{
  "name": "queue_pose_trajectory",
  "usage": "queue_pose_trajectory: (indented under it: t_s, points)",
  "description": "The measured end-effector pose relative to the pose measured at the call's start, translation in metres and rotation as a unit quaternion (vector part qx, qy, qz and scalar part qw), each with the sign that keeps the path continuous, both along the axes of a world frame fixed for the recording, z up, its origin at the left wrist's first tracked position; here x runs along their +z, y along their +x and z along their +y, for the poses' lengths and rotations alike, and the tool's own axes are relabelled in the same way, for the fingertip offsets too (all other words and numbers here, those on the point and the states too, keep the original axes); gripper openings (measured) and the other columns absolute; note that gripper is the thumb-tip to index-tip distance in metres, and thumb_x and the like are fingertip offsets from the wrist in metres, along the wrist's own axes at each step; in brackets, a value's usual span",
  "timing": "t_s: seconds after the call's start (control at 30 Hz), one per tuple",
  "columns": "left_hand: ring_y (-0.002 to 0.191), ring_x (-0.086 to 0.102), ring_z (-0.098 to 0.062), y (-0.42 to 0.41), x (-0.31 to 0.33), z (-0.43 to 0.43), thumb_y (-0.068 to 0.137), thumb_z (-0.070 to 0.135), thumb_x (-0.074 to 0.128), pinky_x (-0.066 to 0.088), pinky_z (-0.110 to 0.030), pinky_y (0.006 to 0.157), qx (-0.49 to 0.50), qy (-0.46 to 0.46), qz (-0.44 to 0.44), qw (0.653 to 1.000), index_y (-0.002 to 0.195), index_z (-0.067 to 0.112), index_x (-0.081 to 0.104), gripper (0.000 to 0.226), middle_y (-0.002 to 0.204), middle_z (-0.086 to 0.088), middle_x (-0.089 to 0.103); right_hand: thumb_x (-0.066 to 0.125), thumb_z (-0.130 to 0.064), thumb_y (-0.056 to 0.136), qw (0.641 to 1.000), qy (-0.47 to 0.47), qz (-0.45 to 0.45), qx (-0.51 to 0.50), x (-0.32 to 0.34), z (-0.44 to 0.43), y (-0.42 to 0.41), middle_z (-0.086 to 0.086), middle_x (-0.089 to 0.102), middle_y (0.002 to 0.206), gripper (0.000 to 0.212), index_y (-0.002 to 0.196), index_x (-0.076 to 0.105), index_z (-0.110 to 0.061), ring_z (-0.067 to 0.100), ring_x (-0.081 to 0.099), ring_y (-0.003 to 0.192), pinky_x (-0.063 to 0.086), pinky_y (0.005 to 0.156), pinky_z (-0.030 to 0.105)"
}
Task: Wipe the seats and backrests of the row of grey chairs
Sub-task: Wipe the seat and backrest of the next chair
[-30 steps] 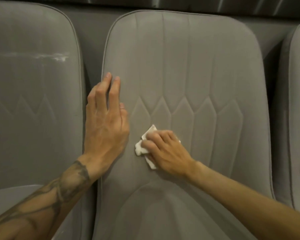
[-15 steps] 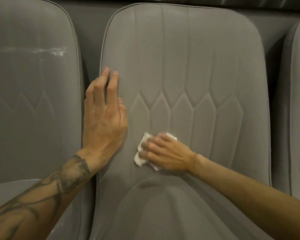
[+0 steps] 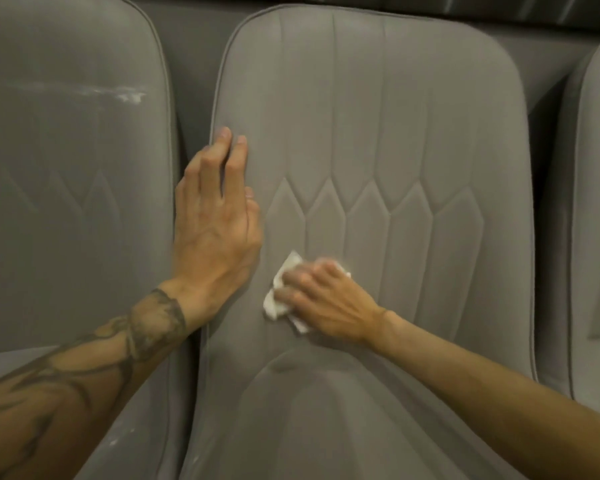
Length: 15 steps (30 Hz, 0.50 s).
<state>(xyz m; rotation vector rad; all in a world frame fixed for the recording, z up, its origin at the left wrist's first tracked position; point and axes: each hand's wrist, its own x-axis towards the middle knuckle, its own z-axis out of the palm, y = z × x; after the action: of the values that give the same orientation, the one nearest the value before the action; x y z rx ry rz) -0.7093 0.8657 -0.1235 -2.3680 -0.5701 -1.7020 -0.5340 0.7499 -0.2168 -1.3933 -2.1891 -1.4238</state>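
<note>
Pressing a crumpled white cloth (image 3: 280, 295) against the lower backrest of the middle grey chair (image 3: 371, 133) at frame centre, our right hand (image 3: 326, 301) holds the cloth under flattened fingers. Our left hand (image 3: 215, 220) lies flat and spread on that backrest's left edge, holding nothing. We can read no writing or brand anywhere. Stitched diamond quilting runs across the backrest. White scuffs mark the left chair (image 3: 66, 150) at upper left. Bare fabric lies open above and right of the cloth.
</note>
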Motion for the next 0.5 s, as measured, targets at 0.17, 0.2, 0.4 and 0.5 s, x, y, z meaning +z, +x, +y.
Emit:
queue_pose_trajectory:
  t_s: [0.17,0.2,0.4,0.5]
  points:
    - [0.147,0.042,-0.032,-0.038,0.014,0.025,0.105,0.028,0.041,0.028,-0.055,0.122,0.047,0.108,0.128,0.985,0.162,0.010,0.033,0.060,0.166,-0.013,0.035,0.055,-0.025,0.097,0.948,0.193,0.246,-0.061,0.118,0.043,-0.032,0.014,0.061,0.118,0.026,0.121,0.057,-0.014,0.039,0.058,0.101,0.045,0.087,0.048]
    - [0.148,0.041,-0.033,-0.044,0.016,0.031,0.105,0.031,0.041,0.025,-0.056,0.123,0.054,0.120,0.141,0.981,0.161,0.011,0.034,0.061,0.165,-0.013,0.036,0.051,-0.028,0.099,0.937,0.209,0.268,-0.083,0.143,0.049,-0.035,0.014,0.061,0.117,0.028,0.119,0.061,-0.012,0.039,0.057,0.101,0.044,0.086,0.049]
    - [0.159,0.020,-0.035,-0.063,0.013,0.053,0.103,0.042,0.040,0.015,-0.059,0.128,0.076,0.019,0.116,0.990,0.160,0.008,0.036,0.066,0.170,-0.016,0.026,0.051,-0.024,0.099,0.925,0.228,0.292,-0.085,0.180,0.065,-0.069,0.016,0.059,0.115,0.026,0.117,0.062,-0.008,0.038,0.054,0.099,0.043,0.083,0.049]
    - [0.162,0.010,-0.034,-0.061,0.001,0.054,0.102,0.037,0.042,0.012,-0.057,0.130,0.055,0.011,0.119,0.991,0.159,0.008,0.038,0.064,0.174,-0.014,0.016,0.049,-0.025,0.100,0.970,0.128,0.198,-0.057,0.149,0.052,-0.079,0.013,0.060,0.118,0.028,0.116,0.064,-0.008,0.038,0.056,0.102,0.043,0.086,0.049]
